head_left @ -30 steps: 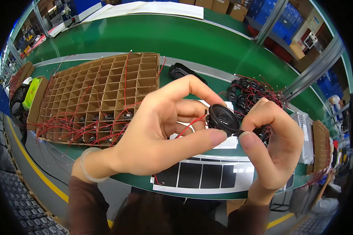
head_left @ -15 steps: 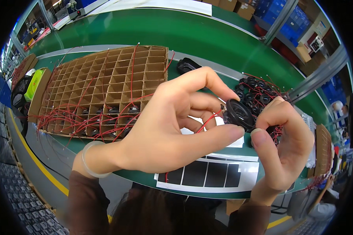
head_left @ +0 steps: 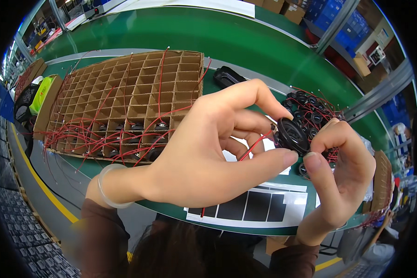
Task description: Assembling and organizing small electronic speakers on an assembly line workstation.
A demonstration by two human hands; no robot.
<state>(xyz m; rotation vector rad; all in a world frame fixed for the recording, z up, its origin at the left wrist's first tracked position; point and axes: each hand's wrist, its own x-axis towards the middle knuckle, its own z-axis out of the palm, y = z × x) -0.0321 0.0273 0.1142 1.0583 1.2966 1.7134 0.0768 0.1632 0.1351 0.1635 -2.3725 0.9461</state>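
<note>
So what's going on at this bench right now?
A person holds a small round black speaker up between both hands: the left hand and right hand pinch it, its red wire trailing down. Behind lies a cardboard grid tray with a few speakers in its near cells, and a pile of loose speakers on the green table.

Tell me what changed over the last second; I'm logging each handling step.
Little changed. Both hands, left hand and right hand, still pinch the small black speaker with its red wire; they drifted slightly right in view. The cardboard grid tray and speaker pile stayed put.
</note>
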